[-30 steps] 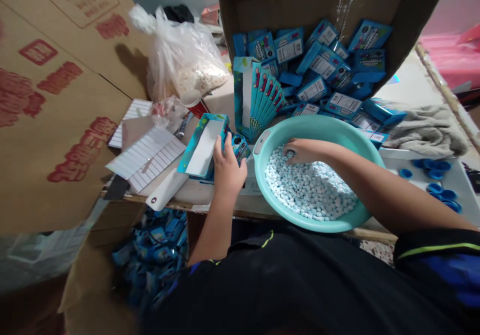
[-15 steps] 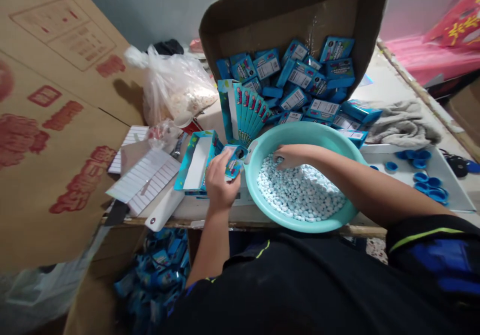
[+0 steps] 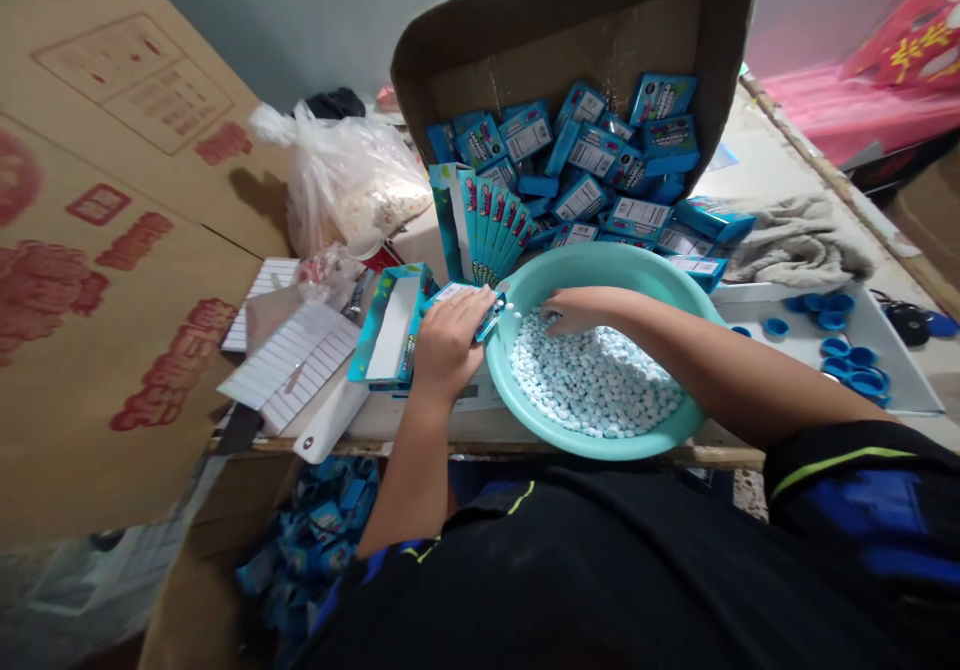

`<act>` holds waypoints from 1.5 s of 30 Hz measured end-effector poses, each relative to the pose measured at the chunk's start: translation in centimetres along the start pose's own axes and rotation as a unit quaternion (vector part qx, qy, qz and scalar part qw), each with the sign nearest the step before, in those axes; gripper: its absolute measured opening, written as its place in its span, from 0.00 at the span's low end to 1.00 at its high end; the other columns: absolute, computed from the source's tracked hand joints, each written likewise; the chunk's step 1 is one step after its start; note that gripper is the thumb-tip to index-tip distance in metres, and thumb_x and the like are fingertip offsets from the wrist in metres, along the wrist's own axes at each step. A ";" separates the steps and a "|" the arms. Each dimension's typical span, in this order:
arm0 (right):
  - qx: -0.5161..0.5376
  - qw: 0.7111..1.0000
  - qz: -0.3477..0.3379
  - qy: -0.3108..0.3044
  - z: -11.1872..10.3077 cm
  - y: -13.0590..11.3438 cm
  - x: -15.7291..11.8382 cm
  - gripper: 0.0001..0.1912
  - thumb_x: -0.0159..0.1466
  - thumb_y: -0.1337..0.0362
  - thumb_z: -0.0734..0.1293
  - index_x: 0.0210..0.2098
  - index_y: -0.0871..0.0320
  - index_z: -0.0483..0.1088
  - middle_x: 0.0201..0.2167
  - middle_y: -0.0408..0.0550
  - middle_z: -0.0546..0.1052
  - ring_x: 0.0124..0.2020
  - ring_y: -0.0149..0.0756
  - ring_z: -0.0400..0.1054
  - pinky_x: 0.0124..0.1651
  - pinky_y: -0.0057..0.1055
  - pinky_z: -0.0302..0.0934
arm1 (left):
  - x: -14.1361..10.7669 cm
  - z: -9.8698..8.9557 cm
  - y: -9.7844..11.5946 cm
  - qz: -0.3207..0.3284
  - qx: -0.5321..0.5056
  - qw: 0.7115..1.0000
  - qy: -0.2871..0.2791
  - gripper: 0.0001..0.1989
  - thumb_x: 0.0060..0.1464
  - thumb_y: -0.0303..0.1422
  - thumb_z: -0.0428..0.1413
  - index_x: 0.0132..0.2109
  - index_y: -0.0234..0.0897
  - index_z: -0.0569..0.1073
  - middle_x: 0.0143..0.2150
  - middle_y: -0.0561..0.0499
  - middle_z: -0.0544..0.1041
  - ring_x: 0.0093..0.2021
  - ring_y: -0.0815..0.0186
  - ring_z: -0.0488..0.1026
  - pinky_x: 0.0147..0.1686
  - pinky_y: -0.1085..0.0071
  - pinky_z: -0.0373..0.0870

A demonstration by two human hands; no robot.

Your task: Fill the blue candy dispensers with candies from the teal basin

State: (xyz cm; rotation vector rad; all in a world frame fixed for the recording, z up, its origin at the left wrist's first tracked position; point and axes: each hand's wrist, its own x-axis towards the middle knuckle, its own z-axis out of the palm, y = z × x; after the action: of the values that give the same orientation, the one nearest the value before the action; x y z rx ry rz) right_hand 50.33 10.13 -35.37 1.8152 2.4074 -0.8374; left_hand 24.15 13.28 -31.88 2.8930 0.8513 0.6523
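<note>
My left hand (image 3: pixel 450 345) grips a small box (image 3: pixel 487 322) tilted at the basin (image 3: pixel 600 262) rim; a shaky tilt spills candies (image 3: pixel 592 380). My right hand (image 3: pixel 577 310) sinks among them, grip unclear.

Smooth plastic basin (image 3: pixel 600 263), glossy paperboard cartons (image 3: pixel 592 150), matt cardboard box (image 3: pixel 555 40)

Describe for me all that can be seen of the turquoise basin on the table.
The basin is round, shallow and turquoise, looking like smooth plastic, with a wide rim. It sits on a pale work surface, partly filled with pale blue-white round tablets. The person's right hand is pushed into the tablets, and the left hand holds a small blue box at the rim.
</note>
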 end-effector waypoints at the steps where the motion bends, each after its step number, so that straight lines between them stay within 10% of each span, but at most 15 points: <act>1: 0.001 1.000 0.005 -0.006 0.0 -0.1 -0.1 0.16 0.68 0.57 0.70 0.52 0.57 0.78 0.52 0.55 0.78 0.47 0.47 0.75 0.49 0.35 0.69 | -0.1 0.1 0.0 -0.010 -0.016 1.000 0.011 0.35 0.49 0.17 0.56 0.64 0.43 0.74 0.65 0.47 0.77 0.66 0.53 0.73 0.67 0.50 0.70; 8: 0.012 0.999 0.019 -0.035 -0.7 -0.6 -0.9 0.18 0.70 0.57 0.67 0.56 0.56 0.77 0.57 0.57 0.75 0.52 0.52 0.74 0.54 0.41 0.69 | -2.2 2.3 -0.4 -0.220 -0.136 0.945 0.199 0.26 0.58 0.32 0.63 0.63 0.38 0.71 0.61 0.40 0.77 0.63 0.54 0.75 0.64 0.55 0.75; 14: -0.001 0.998 0.016 -0.054 -0.3 -0.3 -0.5 0.21 0.71 0.56 0.67 0.59 0.60 0.75 0.59 0.60 0.73 0.54 0.53 0.73 0.53 0.39 0.68 | -3.7 3.6 -1.1 -0.264 -0.130 0.944 0.150 0.24 0.57 0.30 0.63 0.61 0.40 0.72 0.60 0.40 0.77 0.63 0.52 0.74 0.67 0.50 0.71; 28: -0.019 0.997 0.028 -0.065 0.2 0.3 -0.1 0.21 0.68 0.58 0.72 0.58 0.58 0.73 0.60 0.57 0.71 0.50 0.46 0.72 0.50 0.33 0.65 | -4.7 -5.2 -1.5 -0.195 0.062 0.912 0.356 0.19 0.65 0.32 0.56 0.58 0.27 0.75 0.56 0.38 0.78 0.59 0.58 0.74 0.61 0.58 0.73; 45: -0.002 0.997 0.021 -0.078 0.8 1.1 0.3 0.18 0.68 0.59 0.71 0.54 0.59 0.74 0.54 0.55 0.78 0.45 0.43 0.72 0.42 0.30 0.59 | -8.4 -4.0 -5.7 -0.326 0.060 0.911 0.246 0.20 0.60 0.35 0.62 0.57 0.34 0.78 0.61 0.37 0.75 0.66 0.49 0.70 0.71 0.50 0.63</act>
State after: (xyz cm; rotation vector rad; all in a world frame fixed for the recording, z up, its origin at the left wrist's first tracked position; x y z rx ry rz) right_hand 50.99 10.28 -36.61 1.7214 2.2670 -0.9330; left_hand 13.26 13.47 -32.39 2.2840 1.8466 1.2707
